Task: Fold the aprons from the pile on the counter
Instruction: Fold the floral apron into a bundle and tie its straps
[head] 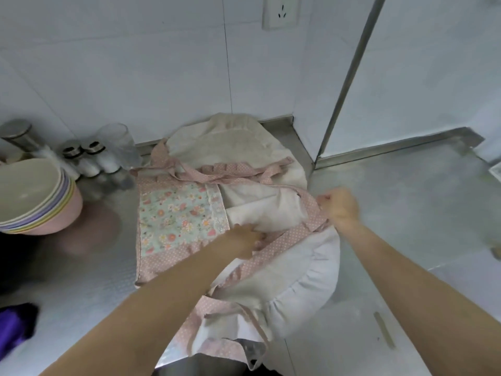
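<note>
Stainless steel makes up the worktop (393,213), and on it lies a cream apron (257,202) with pink dotted trim and a floral panel (176,215) on its left part. It spreads from the far wall down to the near edge, where a ruffled hem (298,302) and a loose pink tie (254,324) hang over. A pink strap (206,175) crosses the cloth at its far side.

Both hands are on the apron near its middle. The left hand (242,241) has its fingers curled into a fold of cream fabric just right of the floral panel, a closed grip on the cloth. The right hand (340,206), further right, is fisted, its grip pinching the pink dotted edge of the apron at the right side.

On the left of the worktop stands a stack of pastel bowls (35,199). Beyond it, against the wall, are two small shakers (86,158), a clear glass (119,145) and a metal canister (17,134). A purple cloth (16,329) shows at the near left edge. A wall socket (280,12) sits high on the white wall.
</note>
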Demonstrator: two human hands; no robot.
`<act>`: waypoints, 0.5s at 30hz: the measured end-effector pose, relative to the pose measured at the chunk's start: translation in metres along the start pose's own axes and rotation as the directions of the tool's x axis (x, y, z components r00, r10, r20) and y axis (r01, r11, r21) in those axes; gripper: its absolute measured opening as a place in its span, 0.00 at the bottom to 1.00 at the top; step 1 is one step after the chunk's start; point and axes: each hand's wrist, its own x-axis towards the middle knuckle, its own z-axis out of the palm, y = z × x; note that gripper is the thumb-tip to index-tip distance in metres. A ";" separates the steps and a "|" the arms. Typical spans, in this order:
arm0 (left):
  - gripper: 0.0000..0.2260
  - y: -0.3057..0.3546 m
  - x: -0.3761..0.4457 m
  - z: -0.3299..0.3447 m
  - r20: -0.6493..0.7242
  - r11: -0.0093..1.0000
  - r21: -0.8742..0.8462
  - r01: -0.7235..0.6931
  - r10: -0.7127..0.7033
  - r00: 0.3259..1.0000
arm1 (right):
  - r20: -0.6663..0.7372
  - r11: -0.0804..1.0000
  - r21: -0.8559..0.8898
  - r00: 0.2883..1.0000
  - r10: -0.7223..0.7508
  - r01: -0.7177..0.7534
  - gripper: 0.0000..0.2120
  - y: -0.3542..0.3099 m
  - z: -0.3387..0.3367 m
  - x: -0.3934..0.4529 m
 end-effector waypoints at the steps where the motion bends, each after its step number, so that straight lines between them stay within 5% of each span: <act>1: 0.29 -0.001 0.000 -0.001 0.001 1.000 0.001 0.009 -0.009 1.000 | -0.142 0.993 -0.111 0.988 -0.064 0.048 0.10 -0.006 -0.004 0.002; 3: 0.29 0.001 -0.004 -0.005 0.008 1.000 0.002 0.021 -0.021 1.000 | -0.343 0.946 -0.209 0.888 -0.307 0.246 0.10 -0.023 -0.009 0.002; 5: 0.29 0.002 -0.008 -0.009 -0.005 0.999 0.022 0.029 -0.029 1.000 | -0.313 0.882 -0.272 0.832 -0.459 0.385 0.11 -0.043 -0.008 -0.002; 8: 0.30 0.001 -0.010 -0.008 0.003 0.999 -0.028 0.043 -0.043 0.999 | 0.142 0.929 -0.279 0.967 -0.210 0.243 0.17 -0.046 0.005 0.000; 10: 0.30 -0.001 -0.010 -0.007 0.014 0.998 -0.045 0.040 -0.040 0.999 | 0.310 0.961 -0.246 0.950 -0.045 0.126 0.17 -0.033 0.016 0.004; 15: 0.29 0.000 -0.013 -0.017 -0.033 0.997 -0.073 -0.001 -0.001 0.999 | 0.108 0.972 -0.233 0.994 -0.003 0.029 0.14 -0.026 0.012 0.008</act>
